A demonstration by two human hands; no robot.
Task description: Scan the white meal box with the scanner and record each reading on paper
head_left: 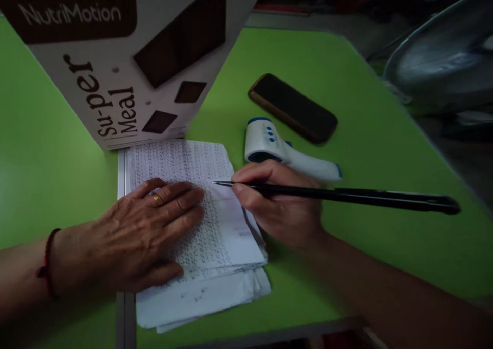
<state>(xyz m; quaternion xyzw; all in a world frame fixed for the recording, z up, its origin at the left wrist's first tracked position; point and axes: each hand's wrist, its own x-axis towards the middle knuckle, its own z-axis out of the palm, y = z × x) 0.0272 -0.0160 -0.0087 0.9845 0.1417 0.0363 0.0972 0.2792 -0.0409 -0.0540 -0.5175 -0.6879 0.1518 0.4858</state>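
Evidently the work centres on the papers [200,300], which lie in a loose, crumpled pile on the green table [370,108]. Handwriting covers much of the top sheet [234,231], with a paler, emptier stretch towards its right side. The pen [339,194] comes in over the papers from the right, its point above the top sheet; whether it touches the surface I cannot tell.

The right hand [285,210], at the right edge of the papers, pinches the pen between thumb and forefinger close to its point; its other fingers are mostly hidden. The left hand [142,236] lies palm down over the left part of the papers, fingers stretched out and close together, thumb set apart. It wears a gold ring [157,199], and a dark red bracelet [46,267] circles the wrist.

The step in hand looks like writing on the top sheet. The next move, I judge, calls for light, steady control of the pen point, with the flat hand keeping the uneven papers from slipping.

Beyond the papers a large printed box [119,56] stands at their far edge. To their right, past the pen, lie a white thermometer [288,156] and, farther off, a phone [293,108].
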